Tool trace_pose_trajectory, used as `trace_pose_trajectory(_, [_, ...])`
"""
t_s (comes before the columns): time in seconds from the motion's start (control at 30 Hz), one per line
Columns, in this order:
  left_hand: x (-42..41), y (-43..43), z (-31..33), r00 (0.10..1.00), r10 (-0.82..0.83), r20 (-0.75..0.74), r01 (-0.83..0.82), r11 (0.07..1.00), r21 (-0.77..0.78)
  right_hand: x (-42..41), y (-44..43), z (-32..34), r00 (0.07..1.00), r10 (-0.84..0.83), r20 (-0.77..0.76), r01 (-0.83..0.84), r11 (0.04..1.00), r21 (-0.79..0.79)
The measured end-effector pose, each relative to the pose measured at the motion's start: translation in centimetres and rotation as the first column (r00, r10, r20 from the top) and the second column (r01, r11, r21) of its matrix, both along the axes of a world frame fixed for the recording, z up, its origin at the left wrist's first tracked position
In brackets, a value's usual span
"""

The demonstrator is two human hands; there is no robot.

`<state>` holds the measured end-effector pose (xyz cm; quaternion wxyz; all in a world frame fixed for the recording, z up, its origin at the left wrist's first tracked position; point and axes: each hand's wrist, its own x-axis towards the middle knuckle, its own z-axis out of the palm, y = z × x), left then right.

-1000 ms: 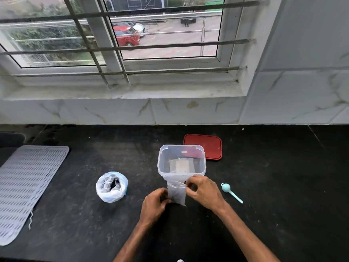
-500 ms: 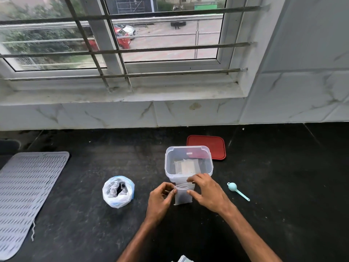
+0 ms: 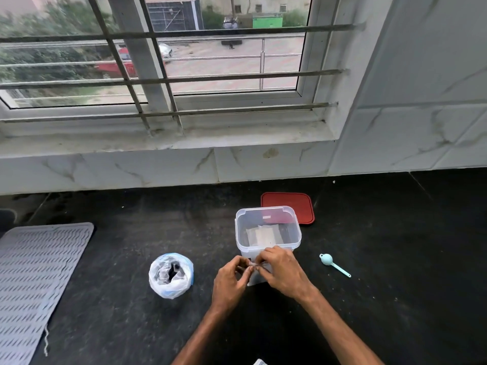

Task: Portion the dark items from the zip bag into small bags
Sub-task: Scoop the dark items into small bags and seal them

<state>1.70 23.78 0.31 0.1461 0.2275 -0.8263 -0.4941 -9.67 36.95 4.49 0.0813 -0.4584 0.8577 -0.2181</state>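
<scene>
Counter (image 3: pixel 382 312): left hand (image 3: pixel 228 281), right hand (image 3: pixel 282 272) pinch small bag (image 3: pixel 253 280).

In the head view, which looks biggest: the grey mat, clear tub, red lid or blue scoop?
1. grey mat
2-3. clear tub and red lid: unsure, because the tub hides part of the lid
4. blue scoop

Soft daylight enters through the window (image 3: pixel 184 61); edges bow from wide-angle distortion.

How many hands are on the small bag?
2. Left hand and right hand each pinch the top of the small bag, in front of the clear container.
</scene>
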Motion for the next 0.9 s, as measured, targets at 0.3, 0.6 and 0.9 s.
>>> trace_pose_trajectory(0.3, [0.3, -0.9, -0.4, 0.999, -0.02, -0.032, 0.02, 1.0, -0.001, 0.6, -0.7, 0.0, 0.998, -0.05, -0.024, 0.051, 0.998, 0.022])
trace_pose_trajectory(0.6, [0.1, -1.4, -0.6, 1.0, 0.011, -0.001, -0.011, 0.999, -0.039, 0.5, -1.0, -0.1, 0.997, -0.078, 0.027, 0.078, 0.997, -0.002])
trace_pose_trajectory(0.9, [0.4, -1.7, -0.6, 1.0, -0.016, 0.011, 0.016, 0.998, -0.059, 0.4, -1.1, -0.3, 1.0, -0.026, 0.015, 0.026, 1.0, 0.005])
